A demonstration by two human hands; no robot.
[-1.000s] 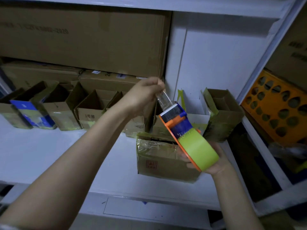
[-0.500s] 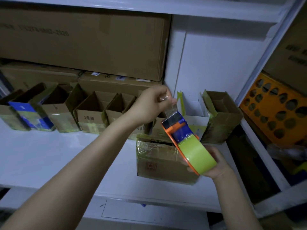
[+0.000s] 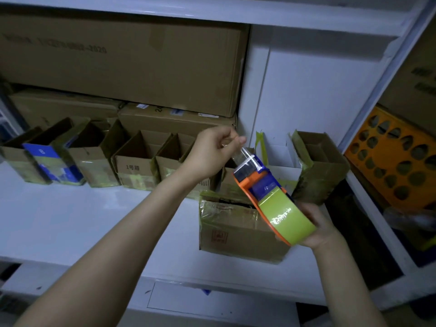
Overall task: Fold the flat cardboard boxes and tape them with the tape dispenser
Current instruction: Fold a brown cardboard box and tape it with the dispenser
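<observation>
My right hand [image 3: 317,228] grips an orange and blue tape dispenser [image 3: 260,182] loaded with a yellow-green tape roll [image 3: 286,217], held above the shelf. My left hand [image 3: 212,153] pinches the clear free end of the tape [image 3: 243,155] at the dispenser's mouth, pulled up and to the left. Under the dispenser a small taped cardboard box [image 3: 232,228] lies on the white shelf [image 3: 70,220]. Part of that box is hidden behind the dispenser and my right hand.
A row of several open folded boxes [image 3: 134,161] stands along the shelf's back, with large cartons [image 3: 122,60] stacked behind. Another open box [image 3: 317,166] leans at the right by a white carton [image 3: 280,156]. An orange perforated crate [image 3: 396,156] sits past the right upright.
My left hand dropped toward the dispenser's mouth, then stayed close to it with a short tape end pinched. The dispenser and my right hand shifted slightly.
</observation>
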